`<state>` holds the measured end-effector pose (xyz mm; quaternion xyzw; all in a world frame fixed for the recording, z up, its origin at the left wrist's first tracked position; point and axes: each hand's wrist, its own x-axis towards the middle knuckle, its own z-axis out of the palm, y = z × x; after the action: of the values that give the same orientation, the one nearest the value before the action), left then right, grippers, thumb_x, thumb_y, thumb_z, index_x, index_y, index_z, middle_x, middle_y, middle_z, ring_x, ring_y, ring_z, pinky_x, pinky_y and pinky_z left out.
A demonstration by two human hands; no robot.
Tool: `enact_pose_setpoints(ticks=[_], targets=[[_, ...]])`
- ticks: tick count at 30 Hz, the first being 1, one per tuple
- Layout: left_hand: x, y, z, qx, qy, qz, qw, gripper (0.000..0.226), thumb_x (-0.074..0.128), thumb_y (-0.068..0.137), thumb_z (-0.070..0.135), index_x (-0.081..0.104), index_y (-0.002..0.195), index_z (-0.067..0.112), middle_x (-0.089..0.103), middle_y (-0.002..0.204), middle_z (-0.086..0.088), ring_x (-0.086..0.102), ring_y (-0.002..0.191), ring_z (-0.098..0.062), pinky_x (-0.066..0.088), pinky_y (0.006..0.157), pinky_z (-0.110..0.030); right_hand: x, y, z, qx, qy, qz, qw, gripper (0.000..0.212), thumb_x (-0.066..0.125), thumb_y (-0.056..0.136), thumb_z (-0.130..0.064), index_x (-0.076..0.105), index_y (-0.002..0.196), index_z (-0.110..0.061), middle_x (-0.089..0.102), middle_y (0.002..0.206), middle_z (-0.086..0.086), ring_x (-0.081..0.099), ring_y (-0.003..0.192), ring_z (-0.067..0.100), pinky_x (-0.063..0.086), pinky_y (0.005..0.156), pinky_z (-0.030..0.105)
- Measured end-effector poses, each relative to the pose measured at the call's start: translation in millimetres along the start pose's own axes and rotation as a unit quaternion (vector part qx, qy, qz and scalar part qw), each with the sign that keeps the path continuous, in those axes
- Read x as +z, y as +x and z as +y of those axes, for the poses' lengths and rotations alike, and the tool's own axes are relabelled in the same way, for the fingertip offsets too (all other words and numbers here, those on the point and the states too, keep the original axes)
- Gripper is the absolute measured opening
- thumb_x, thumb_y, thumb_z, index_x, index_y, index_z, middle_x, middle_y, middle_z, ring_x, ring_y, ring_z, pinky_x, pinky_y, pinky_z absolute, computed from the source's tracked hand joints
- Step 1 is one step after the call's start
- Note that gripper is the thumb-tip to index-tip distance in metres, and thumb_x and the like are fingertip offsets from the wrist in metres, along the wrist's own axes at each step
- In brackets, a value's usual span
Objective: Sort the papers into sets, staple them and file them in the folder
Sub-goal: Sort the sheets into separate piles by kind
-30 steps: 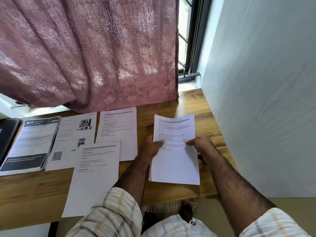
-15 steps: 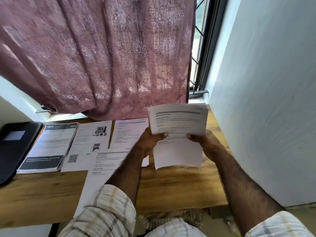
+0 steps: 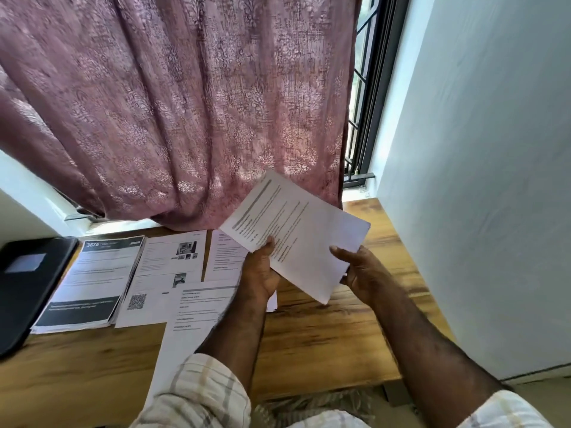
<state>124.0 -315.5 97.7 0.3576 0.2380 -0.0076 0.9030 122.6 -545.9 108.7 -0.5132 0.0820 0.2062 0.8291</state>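
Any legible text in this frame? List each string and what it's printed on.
"3675": white digits in the dark header band of the leftmost stapled booklet.
QR code, not text: on the photo sheet.
Held papers: headings and body lines blurred, unreadable.
Other sheets on the table: print too small to read.
Black folder: grey label, no visible text.

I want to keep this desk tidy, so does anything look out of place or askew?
One sheet hangs over the front edge of the wooden desk, overlapping the QR-code page. The set of papers held by both hands is tilted in the air. Nothing looks torn or spilled.
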Motion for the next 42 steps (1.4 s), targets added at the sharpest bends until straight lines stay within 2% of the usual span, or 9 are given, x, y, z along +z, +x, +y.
enact_pose_setpoints(ticks=[5,8,13,17,27,34,37,40,42], targets=[[-37,-5,38,0.001,0.009,-0.060,0.998,0.063,0.069,0.097,0.052,0.059,0.145,0.012,0.064,0.139,-0.024,0.061,0.128,-0.045,0.043,0.108,-0.070,6,6,0,-0.049,-0.044,0.119,0.991,0.036,0.077,0.081,0.010,0.069,0.115,0.000,0.078,0.105,0.012,0.069,0.093,0.037,0.058,0.071,0.045],[-72,2,87,-0.048,0.054,-0.060,0.996,0.079,0.062,0.089,0.075,0.070,0.133,0.010,0.067,0.135,-0.020,0.064,0.119,-0.042,0.040,0.109,-0.067,-11,-1,-8,-0.041,-0.081,0.084,0.992,0.034,0.077,0.079,0.010,0.072,0.112,0.002,0.077,0.105,0.016,0.070,0.092,0.037,0.057,0.082,0.051],[-74,5,101,-0.072,0.305,-0.150,0.938,0.045,0.075,0.094,0.035,0.069,0.131,0.010,0.070,0.129,-0.023,0.071,0.113,-0.042,0.053,0.100,-0.064,-6,-5,-8,-0.031,-0.137,0.059,0.988,0.054,0.088,0.067,-0.001,0.070,0.119,0.003,0.075,0.115,0.024,0.072,0.100,0.045,0.060,0.089,0.062],[-71,4,81,-0.047,0.316,-0.132,0.938,0.033,0.074,0.095,0.014,0.069,0.128,0.011,0.074,0.124,-0.019,0.073,0.111,-0.041,0.057,0.096,-0.062,1,-8,-1,-0.041,-0.136,0.058,0.988,0.059,0.090,0.068,-0.003,0.069,0.124,0.001,0.073,0.121,0.023,0.070,0.108,0.046,0.058,0.094,0.064],[-81,5,44,0.005,0.315,-0.102,0.943,0.036,0.077,0.093,0.012,0.067,0.128,0.009,0.077,0.122,-0.009,0.076,0.105,-0.032,0.064,0.085,-0.048,-10,-23,22,-0.035,-0.122,0.101,0.987,0.041,0.082,0.072,0.002,0.074,0.112,0.001,0.076,0.111,0.019,0.071,0.096,0.041,0.061,0.079,0.053],[-91,-3,6,-0.043,0.355,-0.080,0.930,0.022,0.074,0.096,0.013,0.072,0.118,0.014,0.079,0.114,-0.011,0.078,0.100,-0.033,0.062,0.089,-0.058,-32,-20,44,0.035,-0.164,0.130,0.977,0.046,0.090,0.069,-0.004,0.074,0.112,-0.001,0.077,0.109,0.020,0.074,0.102,0.043,0.062,0.083,0.055],[-71,0,3,-0.018,0.371,-0.041,0.928,0.020,0.078,0.094,0.016,0.075,0.114,0.016,0.080,0.111,-0.009,0.078,0.100,-0.031,0.060,0.093,-0.060,-30,-12,35,-0.012,-0.215,0.147,0.965,0.038,0.094,0.071,-0.008,0.077,0.104,-0.005,0.079,0.101,0.016,0.075,0.096,0.043,0.061,0.085,0.065],[-34,7,3,0.065,0.364,-0.016,0.929,0.013,0.080,0.093,0.016,0.078,0.104,0.021,0.081,0.106,-0.006,0.077,0.102,-0.028,0.061,0.095,-0.053,-32,0,15,-0.121,-0.246,0.188,0.943,0.017,0.092,0.079,-0.012,0.080,0.091,-0.018,0.080,0.089,0.004,0.076,0.083,0.031,0.063,0.077,0.056],[-11,10,4,0.123,0.345,-0.020,0.931,0.011,0.080,0.093,0.015,0.078,0.103,0.020,0.081,0.103,-0.007,0.078,0.099,-0.030,0.063,0.089,-0.047,-29,6,2,-0.183,-0.231,0.189,0.937,0.026,0.092,0.080,-0.013,0.081,0.098,-0.029,0.081,0.095,0.000,0.076,0.089,0.026,0.064,0.077,0.048]])
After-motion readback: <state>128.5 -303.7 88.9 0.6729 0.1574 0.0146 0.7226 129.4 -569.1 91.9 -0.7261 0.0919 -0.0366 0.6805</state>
